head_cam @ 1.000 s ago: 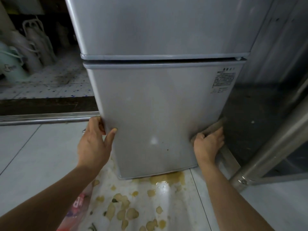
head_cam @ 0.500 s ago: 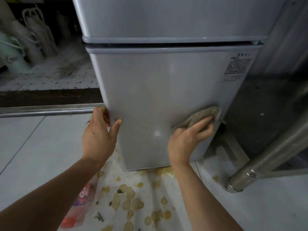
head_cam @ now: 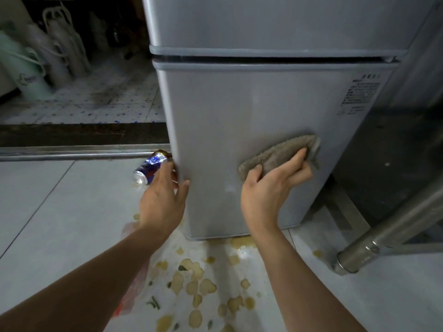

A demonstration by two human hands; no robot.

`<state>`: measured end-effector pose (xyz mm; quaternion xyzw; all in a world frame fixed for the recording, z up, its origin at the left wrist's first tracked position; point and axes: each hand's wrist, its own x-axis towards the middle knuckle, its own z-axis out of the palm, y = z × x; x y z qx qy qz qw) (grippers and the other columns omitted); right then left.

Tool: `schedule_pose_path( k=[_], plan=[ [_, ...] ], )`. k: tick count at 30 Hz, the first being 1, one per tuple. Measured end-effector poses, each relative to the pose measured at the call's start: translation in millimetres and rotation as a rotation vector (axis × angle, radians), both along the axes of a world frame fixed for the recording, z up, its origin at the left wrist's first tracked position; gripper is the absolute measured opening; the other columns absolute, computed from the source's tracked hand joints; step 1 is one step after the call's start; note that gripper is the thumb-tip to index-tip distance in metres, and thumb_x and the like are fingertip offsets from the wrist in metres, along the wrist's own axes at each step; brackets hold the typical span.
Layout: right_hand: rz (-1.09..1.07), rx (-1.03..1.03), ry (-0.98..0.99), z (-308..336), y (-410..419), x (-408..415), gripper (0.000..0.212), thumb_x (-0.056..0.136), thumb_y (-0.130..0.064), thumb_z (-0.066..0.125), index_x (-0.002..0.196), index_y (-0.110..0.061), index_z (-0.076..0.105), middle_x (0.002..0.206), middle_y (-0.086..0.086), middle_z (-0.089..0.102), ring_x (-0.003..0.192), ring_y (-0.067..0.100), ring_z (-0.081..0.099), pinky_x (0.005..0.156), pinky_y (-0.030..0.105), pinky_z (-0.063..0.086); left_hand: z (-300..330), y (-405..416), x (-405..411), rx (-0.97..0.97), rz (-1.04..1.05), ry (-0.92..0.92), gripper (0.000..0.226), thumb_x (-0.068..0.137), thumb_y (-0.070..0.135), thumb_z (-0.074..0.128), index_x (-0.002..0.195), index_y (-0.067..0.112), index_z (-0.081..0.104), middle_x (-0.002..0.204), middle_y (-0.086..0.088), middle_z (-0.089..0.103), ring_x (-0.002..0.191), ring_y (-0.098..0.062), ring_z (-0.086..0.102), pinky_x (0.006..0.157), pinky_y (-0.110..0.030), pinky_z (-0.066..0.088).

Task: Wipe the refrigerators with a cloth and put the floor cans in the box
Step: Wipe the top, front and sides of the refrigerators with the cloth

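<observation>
1. Refrigerator [head_cam: 251, 116]: the silver two-door unit stands on the tiled floor [head_cam: 60, 224] straight in front of you, and it is the lower door you are working on, below the seam between the doors
2. Your right hand [head_cam: 271, 190] presses the cloth [head_cam: 278, 153] flat against the right part of that lower door; fingers curl over the cloth's top edge and the thumb tucks under its left end, so it stays bunched under your palm as you rub
3. Your left hand [head_cam: 163, 200] clasps the door's left edge, thumb on the front face and fingers wrapped round the side, most likely to steady the cabinet against the push of the wiping hand
4. A blue can [head_cam: 149, 167] lies on its side on the floor just beyond your left hand, close to the fridge's left corner and near the metal door track [head_cam: 72, 152]; it has not been picked up, and no box is in sight
5. Yellowish spill patches [head_cam: 199, 283] spread over the tiles below the fridge between your forearms; a crumpled plastic wrapper [head_cam: 134, 293] with red print lies partly under your left arm
6. Judging by this, the wiping is under way and the can collecting is not yet begun
</observation>
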<state>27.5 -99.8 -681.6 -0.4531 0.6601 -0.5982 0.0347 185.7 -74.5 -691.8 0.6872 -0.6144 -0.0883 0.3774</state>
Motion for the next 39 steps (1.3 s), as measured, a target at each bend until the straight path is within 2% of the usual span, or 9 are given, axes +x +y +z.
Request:
schedule_pose_path(
  k=[4,7,11,16,22,26,31,35,39],
  plan=[
    [0.058,0.171,0.046,-52,13,16,0.078,0.082,0.000,0.059,0.142,0.014,0.011,0.141,0.026,0.017,0.116,0.038,0.045,0.105,0.032,0.037,-8,-5,5,0.031,-0.004,-0.001,0.028,0.089,0.027,0.057,0.110,0.013,0.044,0.103,-0.009,0.063,0.094,-0.031,0.062,0.079,-0.048,0.050],
    [0.116,0.322,-0.021,-75,22,25,0.074,0.084,-0.001,0.058,0.140,0.013,0.012,0.141,0.024,0.015,0.110,0.038,0.047,0.096,0.024,0.037,-7,-6,7,0.054,-0.008,-0.016,0.026,0.089,0.031,0.057,0.106,0.016,0.043,0.100,-0.007,0.065,0.092,-0.030,0.064,0.077,-0.047,0.051],
    [0.148,0.196,-0.078,-56,23,28,0.069,0.078,0.001,0.063,0.133,0.009,0.022,0.132,0.020,0.021,0.106,0.035,0.047,0.088,0.017,0.036,-3,-5,10,0.079,-0.034,0.019,0.024,0.089,0.031,0.058,0.103,0.017,0.043,0.096,-0.002,0.065,0.091,-0.026,0.064,0.077,-0.045,0.051],
    [0.101,-0.110,0.218,-24,10,50,0.072,0.073,-0.012,0.069,0.130,-0.003,0.026,0.129,0.011,0.021,0.104,0.030,0.047,0.084,0.031,0.048,-3,-6,19,0.074,-0.108,0.065,0.020,0.086,0.012,0.059,0.103,0.016,0.049,0.097,0.002,0.065,0.088,-0.019,0.065,0.074,-0.033,0.050],
    [0.264,-0.121,0.874,-84,21,28,0.059,0.069,0.000,0.073,0.116,-0.006,0.037,0.117,0.019,0.033,0.081,0.037,0.062,0.072,0.038,0.055,-10,-3,27,0.075,-0.163,0.110,0.034,0.082,-0.002,0.056,0.105,0.022,0.050,0.093,0.010,0.060,0.088,-0.013,0.063,0.076,-0.026,0.049],
    [0.262,-0.102,0.862,-68,25,27,0.061,0.064,0.004,0.073,0.114,-0.007,0.040,0.114,0.017,0.036,0.085,0.035,0.057,0.071,0.038,0.051,-14,4,34,0.148,-0.230,0.183,0.045,0.083,-0.005,0.054,0.119,0.022,0.050,0.105,0.007,0.064,0.096,-0.010,0.063,0.085,-0.024,0.051],
    [0.196,-0.334,0.768,-10,1,48,0.053,0.075,-0.005,0.058,0.124,-0.014,0.040,0.120,0.014,0.035,0.102,0.032,0.046,0.082,0.040,0.039,-13,8,50,0.224,-0.283,0.143,0.046,0.085,-0.002,0.053,0.125,0.021,0.049,0.114,0.002,0.064,0.099,-0.014,0.064,0.090,-0.029,0.053],
    [0.210,-0.411,1.113,-39,-6,44,0.049,0.083,-0.006,0.050,0.126,-0.029,0.047,0.118,0.009,0.034,0.089,0.028,0.044,0.077,0.041,0.037,-19,10,60,0.226,-0.213,0.107,0.047,0.085,-0.003,0.051,0.126,0.020,0.048,0.115,0.000,0.064,0.097,-0.016,0.064,0.089,-0.035,0.053],
    [0.421,-0.232,1.530,-80,4,34,0.061,0.063,-0.009,0.067,0.120,-0.030,0.061,0.118,0.005,0.036,0.084,0.025,0.041,0.079,0.039,0.033,-27,18,64,0.258,-0.168,0.112,0.052,0.082,-0.008,0.047,0.127,0.019,0.047,0.118,0.000,0.063,0.096,-0.014,0.064,0.085,-0.032,0.053]
  ],
)
